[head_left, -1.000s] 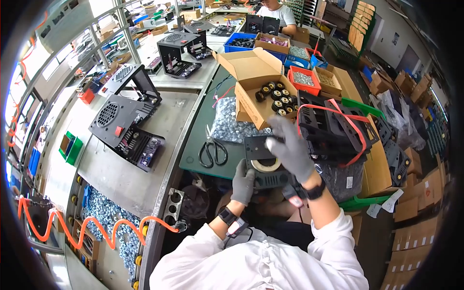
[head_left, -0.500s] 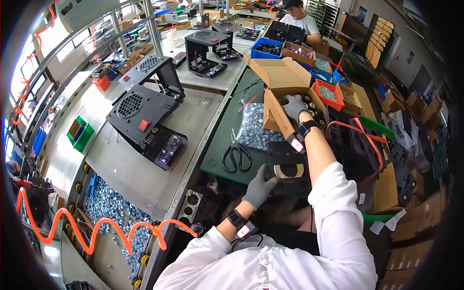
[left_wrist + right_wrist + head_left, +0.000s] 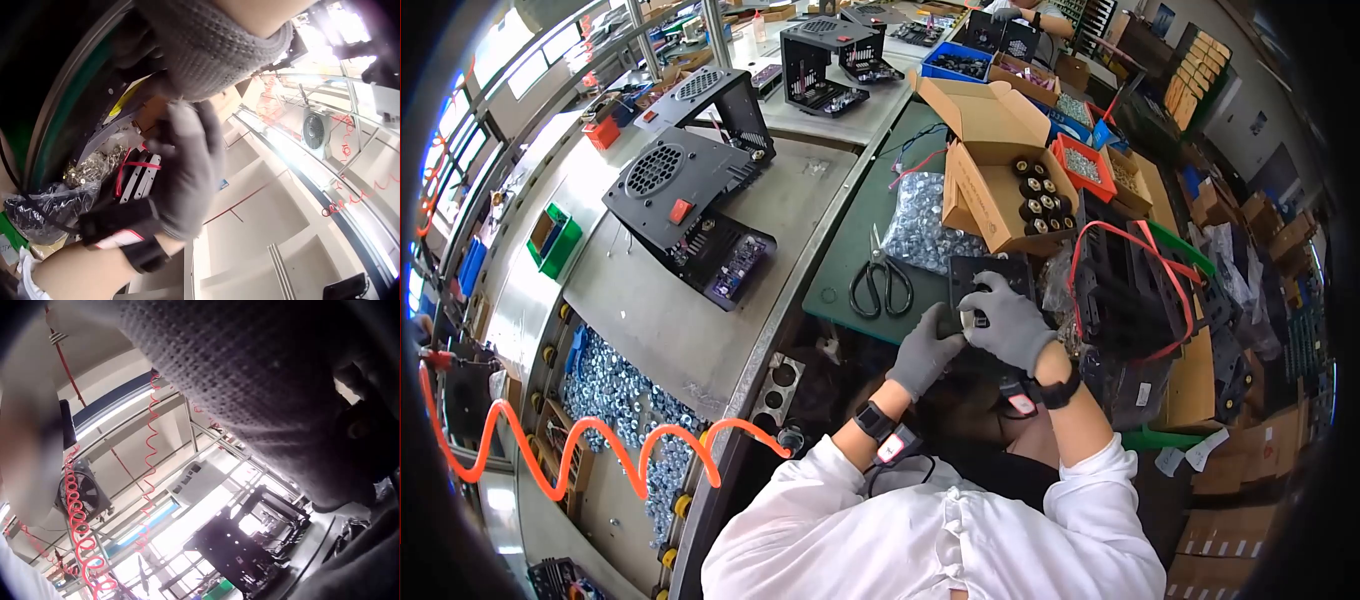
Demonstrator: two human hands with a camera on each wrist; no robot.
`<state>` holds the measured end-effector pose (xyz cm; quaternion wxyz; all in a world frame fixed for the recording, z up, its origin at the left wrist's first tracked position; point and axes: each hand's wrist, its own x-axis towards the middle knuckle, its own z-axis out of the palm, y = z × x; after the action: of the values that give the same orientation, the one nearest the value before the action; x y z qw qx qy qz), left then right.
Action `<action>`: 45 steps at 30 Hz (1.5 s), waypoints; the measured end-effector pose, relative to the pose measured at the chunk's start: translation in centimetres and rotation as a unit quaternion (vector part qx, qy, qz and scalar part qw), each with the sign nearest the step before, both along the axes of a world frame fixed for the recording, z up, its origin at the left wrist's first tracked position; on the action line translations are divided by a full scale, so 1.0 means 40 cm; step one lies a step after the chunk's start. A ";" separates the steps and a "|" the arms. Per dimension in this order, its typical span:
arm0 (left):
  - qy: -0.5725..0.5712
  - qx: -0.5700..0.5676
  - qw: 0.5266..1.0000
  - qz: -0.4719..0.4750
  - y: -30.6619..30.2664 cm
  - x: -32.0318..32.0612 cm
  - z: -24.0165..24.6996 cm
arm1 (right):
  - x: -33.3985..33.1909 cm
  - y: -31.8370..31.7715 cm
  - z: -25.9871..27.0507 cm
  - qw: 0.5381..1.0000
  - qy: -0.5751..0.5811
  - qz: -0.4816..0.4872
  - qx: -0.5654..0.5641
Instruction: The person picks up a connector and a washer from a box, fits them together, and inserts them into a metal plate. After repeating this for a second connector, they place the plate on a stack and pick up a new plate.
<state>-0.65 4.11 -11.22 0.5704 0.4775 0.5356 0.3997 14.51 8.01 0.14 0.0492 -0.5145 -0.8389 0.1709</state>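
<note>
My gloved right hand (image 3: 1010,325) pinches a small black round foot (image 3: 981,320) over a black metal panel (image 3: 992,268) at the near edge of the green mat. Close beside it is my gloved left hand (image 3: 927,352), its fingertips meeting the right hand's fingers over the panel's near left side. Cannot tell what the left fingers grip. A roll of tape (image 3: 122,101) on the panel is mostly hidden by the hands in the head view. Beyond the panel stands an open cardboard box (image 3: 990,225) with several black feet (image 3: 1040,195) with brass-coloured centres.
Scissors (image 3: 880,280) and a clear bag of metal parts (image 3: 925,225) lie on the green mat (image 3: 830,275). At right are black panels bound with red strap (image 3: 1140,285). Black metal housings (image 3: 665,180) stand on the left bench. An orange coiled hose (image 3: 590,450) crosses at lower left.
My right hand went from over the panel into the cardboard box, then came back to the panel with a black foot. The left hand drew off the panel, then returned to it.
</note>
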 end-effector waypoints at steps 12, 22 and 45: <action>0.043 0.161 0.977 0.131 -0.049 -0.024 0.093 | 0.063 -0.046 -0.054 0.975 0.148 -0.031 0.160; -0.360 0.030 0.930 -0.064 -0.089 0.026 0.189 | 0.079 -0.178 0.011 0.919 0.311 0.009 0.242; 0.175 0.552 0.815 -0.010 -0.112 0.025 0.298 | 0.112 -0.218 0.041 0.909 0.364 -0.011 0.205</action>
<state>0.37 -0.37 0.72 0.1119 0.7792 0.3113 0.5323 18.97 -0.71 1.78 0.4573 -0.4047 -0.7734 0.1701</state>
